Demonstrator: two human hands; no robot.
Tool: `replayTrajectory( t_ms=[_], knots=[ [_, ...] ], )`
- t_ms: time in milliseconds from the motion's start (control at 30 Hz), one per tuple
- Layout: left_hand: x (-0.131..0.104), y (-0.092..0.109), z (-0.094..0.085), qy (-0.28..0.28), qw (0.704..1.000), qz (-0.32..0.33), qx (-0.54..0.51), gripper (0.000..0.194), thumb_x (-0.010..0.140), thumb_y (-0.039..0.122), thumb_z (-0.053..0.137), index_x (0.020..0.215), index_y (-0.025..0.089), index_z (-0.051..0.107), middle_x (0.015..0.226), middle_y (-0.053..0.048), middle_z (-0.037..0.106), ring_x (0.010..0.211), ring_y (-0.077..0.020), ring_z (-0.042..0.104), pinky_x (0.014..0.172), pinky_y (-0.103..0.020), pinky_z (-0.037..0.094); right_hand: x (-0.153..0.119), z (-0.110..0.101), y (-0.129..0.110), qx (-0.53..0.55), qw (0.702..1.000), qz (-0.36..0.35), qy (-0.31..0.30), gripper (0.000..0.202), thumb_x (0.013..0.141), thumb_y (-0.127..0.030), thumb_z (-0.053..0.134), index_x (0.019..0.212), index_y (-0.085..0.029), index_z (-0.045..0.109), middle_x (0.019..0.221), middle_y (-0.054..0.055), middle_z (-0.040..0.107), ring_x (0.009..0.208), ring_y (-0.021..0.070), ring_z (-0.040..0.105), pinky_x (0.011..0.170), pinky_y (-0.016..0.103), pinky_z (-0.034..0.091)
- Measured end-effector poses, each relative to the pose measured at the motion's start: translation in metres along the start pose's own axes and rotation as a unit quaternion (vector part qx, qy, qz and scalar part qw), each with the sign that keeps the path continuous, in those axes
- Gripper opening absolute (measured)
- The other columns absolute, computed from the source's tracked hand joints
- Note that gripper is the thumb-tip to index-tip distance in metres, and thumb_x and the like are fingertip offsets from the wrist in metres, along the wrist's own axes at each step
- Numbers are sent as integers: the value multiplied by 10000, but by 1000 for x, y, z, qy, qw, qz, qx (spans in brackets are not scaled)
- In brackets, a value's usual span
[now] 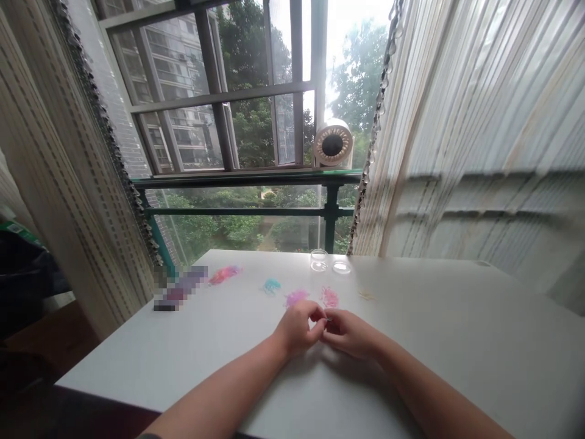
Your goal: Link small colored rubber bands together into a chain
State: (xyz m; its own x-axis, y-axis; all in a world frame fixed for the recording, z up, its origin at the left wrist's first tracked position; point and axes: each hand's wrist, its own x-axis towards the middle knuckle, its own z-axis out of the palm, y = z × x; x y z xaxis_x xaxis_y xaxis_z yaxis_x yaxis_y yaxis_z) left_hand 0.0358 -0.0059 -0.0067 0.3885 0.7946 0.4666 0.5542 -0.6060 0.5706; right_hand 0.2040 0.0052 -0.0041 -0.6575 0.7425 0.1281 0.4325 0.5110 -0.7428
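My left hand [300,328] and my right hand [351,332] meet over the white table, fingertips pinched together. Something small sits between them, too tiny to make out. Just beyond my left hand lies a pile of small purple pieces [297,297]. A pile of pink pieces [329,297] is right behind the fingertips. Farther left is a small turquoise pile [272,285], and to the right a few pale yellow pieces [365,294].
A clear round container [319,261] and a clear lid [341,267] stand at the table's far edge. A pink and orange bundle [225,274] lies at the left, beside a blurred-out item [181,289]. Behind are a green railing [242,212], a white fan [333,144] and curtains [457,122].
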Motion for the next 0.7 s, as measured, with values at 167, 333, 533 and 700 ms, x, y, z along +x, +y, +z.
replayTrajectory(
  t_ms=[167, 333, 533, 700],
  knots=[
    [-6, -1, -3, -14, 1000, 4, 25, 63, 749, 200, 516, 773, 187, 572, 765, -42, 621, 731, -159, 557, 696, -280, 426, -1, 0, 3, -19, 1000, -22, -10, 100, 744, -223, 512, 794, -153, 563, 675, -16, 532, 600, 97, 438, 554, 197, 342],
    [-9, -5, -9, -35, 999, 8, 41, 79, 769, 224, 512, 780, 181, 578, 765, -41, 614, 726, -153, 546, 690, -277, 418, 0, 0, 6, 13, 999, 37, -26, 251, 839, -356, 420, 728, -157, 525, 580, -24, 514, 516, 86, 435, 497, 193, 332],
    [-10, -7, -14, -58, 997, 11, 40, 116, 792, 240, 494, 791, 176, 590, 767, -37, 605, 730, -147, 533, 696, -270, 416, 0, 1, 7, 13, 998, 50, -34, 379, 869, -417, 365, 636, -151, 501, 511, -31, 484, 450, 68, 395, 460, 184, 311],
    [-9, -6, -17, -64, 997, 10, 38, 98, 775, 221, 500, 773, 167, 582, 765, -31, 600, 728, -139, 528, 689, -259, 415, -2, 1, 8, 28, 997, 62, -41, 355, 861, -368, 373, 660, -140, 557, 525, -24, 499, 446, 64, 403, 446, 177, 313]
  ],
)
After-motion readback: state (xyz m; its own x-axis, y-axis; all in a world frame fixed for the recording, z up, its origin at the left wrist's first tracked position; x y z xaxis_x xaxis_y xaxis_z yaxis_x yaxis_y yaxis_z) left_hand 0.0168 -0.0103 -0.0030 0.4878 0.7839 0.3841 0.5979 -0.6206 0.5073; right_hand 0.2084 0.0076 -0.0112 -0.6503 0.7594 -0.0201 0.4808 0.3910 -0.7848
